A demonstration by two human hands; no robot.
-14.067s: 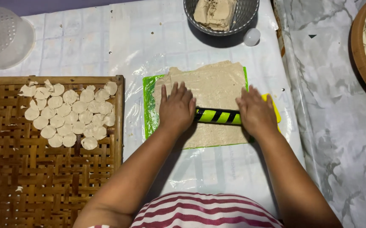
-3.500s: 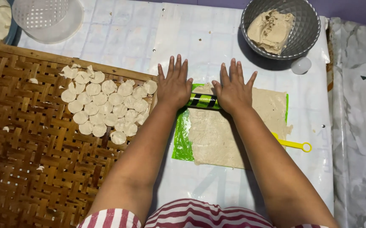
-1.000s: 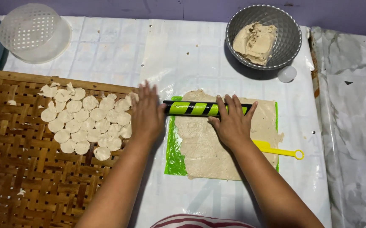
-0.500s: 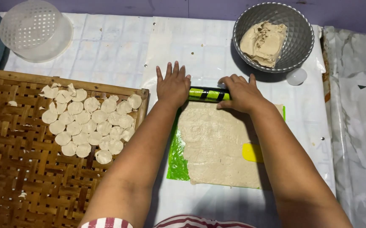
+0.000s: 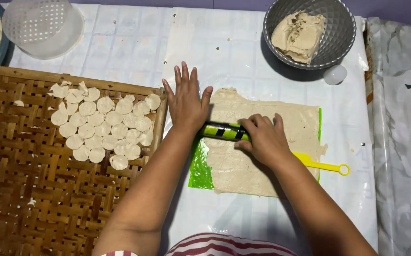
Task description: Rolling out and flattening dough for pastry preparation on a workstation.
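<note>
Green and black stripes show on the roller [image 5: 224, 131] between the hands: right hand [image 5: 262, 140] has its fingers curled over one end, left hand [image 5: 185, 104] lies flat with fingers spread on the other, so weight seemingly bears down evenly. The roller lies across the dough sheet [image 5: 262, 142] on a green mat [image 5: 200, 171] mid-table. A woven tray [image 5: 35, 199] of cut rounds [image 5: 103, 125] sits along the left edge, likely for easy reach, and a grey bowl [image 5: 340, 33] of dough sits at the far right corner.
</note>
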